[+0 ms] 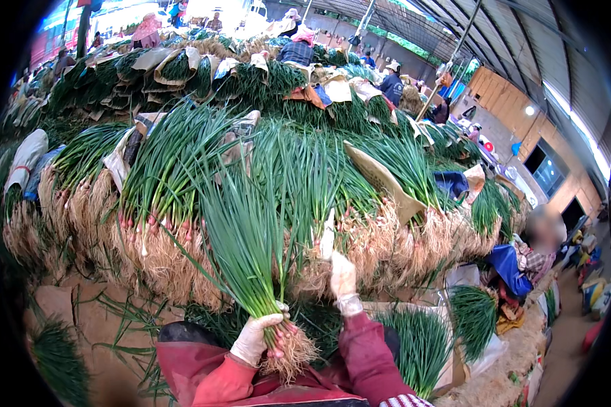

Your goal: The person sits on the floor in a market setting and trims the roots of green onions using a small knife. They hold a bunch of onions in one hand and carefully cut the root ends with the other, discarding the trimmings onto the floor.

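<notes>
My left hand [257, 336], in a pale glove, grips a bunch of green onions [249, 259] around its lower stalks. The bunch's long green leaves fan up and away from me. Pinkish bulbs and tan roots [291, 353] hang out below the glove. My right hand [342, 277], also gloved and blurred by motion, is raised in front of the heaped green onions [305, 152], by their roots. Just above its fingers is a narrow white thing [328, 236]; whether the hand holds it cannot be told.
Sacking [377, 173] lies between bundles in the heap. Trimmed-looking leaf bunches [417, 341] lie at my right, with another bunch [58, 356] at my left. A person [534, 259] sits at the right. Several more people are among the piles farther back. A slanting pole [448, 66] stands behind.
</notes>
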Demonstrator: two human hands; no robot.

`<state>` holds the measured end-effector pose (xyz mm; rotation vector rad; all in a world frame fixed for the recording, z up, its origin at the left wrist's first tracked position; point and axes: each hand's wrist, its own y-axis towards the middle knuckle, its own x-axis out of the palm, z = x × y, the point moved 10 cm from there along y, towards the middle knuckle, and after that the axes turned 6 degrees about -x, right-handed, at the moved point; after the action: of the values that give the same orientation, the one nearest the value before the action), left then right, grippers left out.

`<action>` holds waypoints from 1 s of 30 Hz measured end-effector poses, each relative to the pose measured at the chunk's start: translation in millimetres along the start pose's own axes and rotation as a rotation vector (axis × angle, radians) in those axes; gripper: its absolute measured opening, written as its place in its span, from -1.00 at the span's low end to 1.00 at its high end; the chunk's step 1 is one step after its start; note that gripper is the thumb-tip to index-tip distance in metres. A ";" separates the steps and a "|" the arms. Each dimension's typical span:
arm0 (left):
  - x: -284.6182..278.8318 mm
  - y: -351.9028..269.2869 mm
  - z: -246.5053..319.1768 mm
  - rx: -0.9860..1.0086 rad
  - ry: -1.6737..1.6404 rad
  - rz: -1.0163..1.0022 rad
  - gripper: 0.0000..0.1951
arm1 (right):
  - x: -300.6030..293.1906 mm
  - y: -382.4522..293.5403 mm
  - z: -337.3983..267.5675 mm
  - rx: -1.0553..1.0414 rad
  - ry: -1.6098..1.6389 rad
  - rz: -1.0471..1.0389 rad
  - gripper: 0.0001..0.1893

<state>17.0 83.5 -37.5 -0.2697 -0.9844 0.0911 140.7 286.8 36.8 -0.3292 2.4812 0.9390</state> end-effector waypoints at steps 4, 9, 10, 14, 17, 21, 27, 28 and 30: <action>0.9 3.9 -6.3 -0.023 0.042 -0.012 -0.63 | 65.9 -28.7 -69.7 0.093 0.027 -0.481 -0.71; 5.3 -2.1 -0.8 -0.010 0.044 0.045 -0.59 | 77.4 -43.7 -78.9 -0.030 0.040 -0.423 -0.73; -2.0 0.7 -4.1 -0.022 0.064 0.012 -0.59 | 71.4 -47.0 -91.8 0.203 0.225 -0.444 -0.72; 6.7 0.1 -1.9 0.046 -0.008 -0.001 -0.61 | 77.0 -68.7 -47.6 0.162 -0.032 -0.461 -0.71; 3.2 4.0 -2.8 0.099 -0.159 -0.103 -0.58 | 122.1 -141.7 12.2 0.217 -0.228 -0.958 -0.76; 10.7 -5.6 5.9 0.098 -0.123 -0.039 -0.43 | 74.3 -111.4 -57.0 0.088 -0.434 -1.306 -0.60; 31.3 -2.5 10.6 0.098 -0.140 -0.140 -0.22 | 14.1 60.0 -9.4 0.163 -0.583 -0.211 -0.61; 29.4 -0.8 10.7 0.108 -0.109 -0.058 -0.33 | 24.2 62.9 10.9 0.248 -0.674 -0.305 -0.60; 14.1 4.7 1.1 0.028 -0.084 -0.086 -0.40 | 35.6 64.4 38.0 0.264 -0.710 -0.349 -0.56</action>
<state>24.1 91.0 -26.7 -0.1984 -1.0765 0.0377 98.6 357.8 30.0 -0.2664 1.7852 0.4607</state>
